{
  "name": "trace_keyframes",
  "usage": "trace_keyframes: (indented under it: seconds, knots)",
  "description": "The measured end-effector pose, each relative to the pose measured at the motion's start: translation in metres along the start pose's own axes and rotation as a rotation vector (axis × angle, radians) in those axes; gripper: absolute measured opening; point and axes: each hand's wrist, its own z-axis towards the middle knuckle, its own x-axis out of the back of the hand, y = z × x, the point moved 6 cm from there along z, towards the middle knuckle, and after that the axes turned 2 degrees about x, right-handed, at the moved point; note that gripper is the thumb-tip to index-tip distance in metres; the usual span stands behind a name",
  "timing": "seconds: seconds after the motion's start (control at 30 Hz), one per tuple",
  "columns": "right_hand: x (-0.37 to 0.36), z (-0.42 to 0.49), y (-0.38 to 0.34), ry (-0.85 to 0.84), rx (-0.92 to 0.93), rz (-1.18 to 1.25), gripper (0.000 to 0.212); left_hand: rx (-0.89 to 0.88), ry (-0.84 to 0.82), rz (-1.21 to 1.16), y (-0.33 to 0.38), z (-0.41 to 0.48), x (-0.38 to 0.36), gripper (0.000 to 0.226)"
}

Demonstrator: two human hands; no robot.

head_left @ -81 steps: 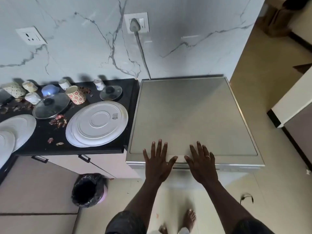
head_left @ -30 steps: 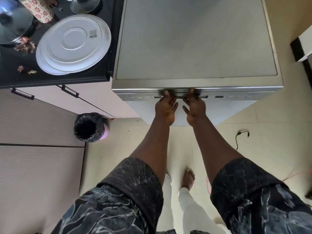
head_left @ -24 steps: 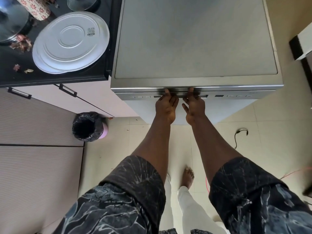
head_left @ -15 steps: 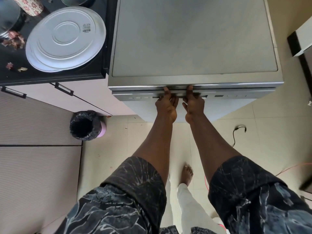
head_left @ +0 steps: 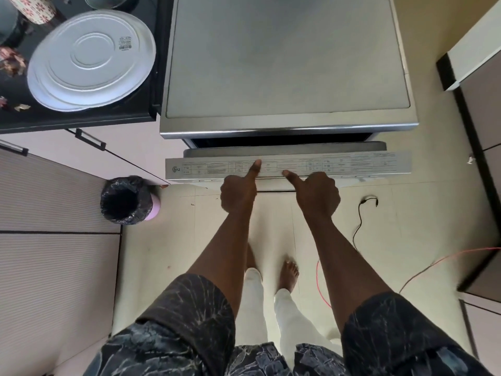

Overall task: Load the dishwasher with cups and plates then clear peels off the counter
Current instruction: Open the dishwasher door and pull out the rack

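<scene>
Kitchen tiles underfoot, and the dishwasher [head_left: 287,63] is right in front of you, its door [head_left: 287,166] cracked open at the top. Your left grip [head_left: 238,195] and right grip [head_left: 317,195] are both wrapped on the door's top edge, thumbs on the control strip. Lower it evenly and don't let it drop. The plates [head_left: 89,61], a floral cup [head_left: 32,8] and the peels [head_left: 12,63] sit on the black counter [head_left: 81,119] just to the left.

Fingertips of my left hand [head_left: 238,191] and right hand [head_left: 317,194] hide under the dishwasher door [head_left: 352,165], whose label print is too small to read. At eleven o'clock the frame edge cuts the floral cup [head_left: 35,9].
</scene>
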Motion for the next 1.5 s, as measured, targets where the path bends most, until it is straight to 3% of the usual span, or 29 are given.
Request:
trace_keyframes:
  seconds: [0.13, 0.23, 0.33, 0.4, 0.5, 0.6, 1.03, 1.5]
  knots:
    - [0.015, 0.007, -0.028, 0.105, 0.305, -0.267, 0.057, -0.263, 0.201, 0.452, 0.024, -0.019, 0.026, 0.078]
    - [0.015, 0.013, -0.039, 0.165, 0.497, -0.359, 0.072, -0.543, 0.266, 0.623, 0.047, -0.025, 0.028, 0.051]
    - [0.006, 0.027, -0.034, -0.03, 0.543, -0.415, 0.09, -0.78, 0.278, 0.728, 0.059, -0.018, 0.023, 0.059]
    - [0.0, 0.033, -0.029, -0.143, 0.565, -0.457, 0.097, -0.848, 0.115, 0.763, 0.058, -0.012, 0.015, 0.074]
    - [-0.01, 0.034, -0.015, -0.275, 0.579, -0.452, 0.104, -0.862, -0.126, 0.875, 0.049, -0.006, 0.003, 0.085]
    - [-0.017, 0.026, -0.001, -0.329, 0.588, -0.474, 0.106, -0.861, -0.217, 0.961, 0.036, -0.01, -0.002, 0.081]
    - [-0.049, -0.064, 0.071, -0.266, 0.623, -0.505, 0.089, -0.955, -0.15, 0.869, -0.077, -0.06, -0.004, 0.074]
    - [-0.128, -0.164, 0.197, -0.288, 0.589, -0.606, 0.093, -0.993, -0.2, 0.791, -0.252, -0.077, -0.042, 0.053]
